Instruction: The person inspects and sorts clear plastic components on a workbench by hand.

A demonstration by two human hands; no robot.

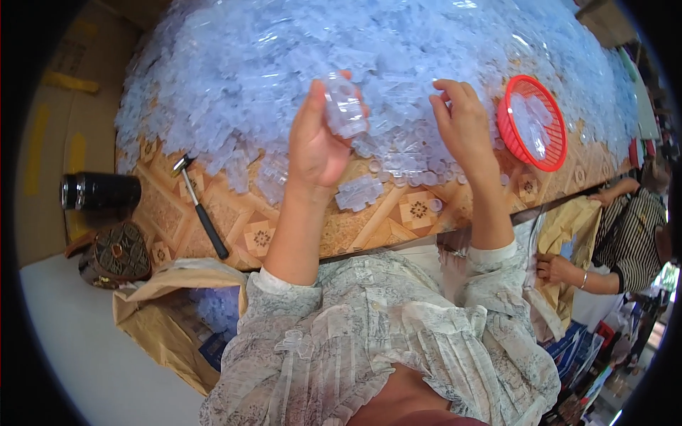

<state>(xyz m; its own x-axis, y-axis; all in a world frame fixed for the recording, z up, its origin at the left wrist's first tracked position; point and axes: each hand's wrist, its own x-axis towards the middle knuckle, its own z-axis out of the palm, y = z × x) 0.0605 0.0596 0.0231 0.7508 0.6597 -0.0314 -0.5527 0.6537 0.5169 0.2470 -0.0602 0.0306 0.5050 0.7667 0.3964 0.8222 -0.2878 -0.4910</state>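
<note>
My left hand [320, 145] is wrapped round a clear plastic piece, rectangular with rounded parts [344, 106], raised over the front of a large heap of similar bluish clear plastic pieces [284, 64]. To its right, my right hand [463, 128] hovers above the heap's near edge. Its fingers are bent, with a gap between thumb and forefinger, and nothing shows in them. Small clear round discs [412, 177] lie scattered on the table between and below my hands. A loose clear plastic piece [359, 193] rests by my left wrist.
A red plastic basket [503, 128] holding clear pieces stands right of my right hand. On the patterned table [320, 241] lies a black-handled hammer [206, 220]. A black cylinder [106, 192] and an open brown paper sack [153, 326] are at left. Another person's hand [561, 271] touches a sack at right.
</note>
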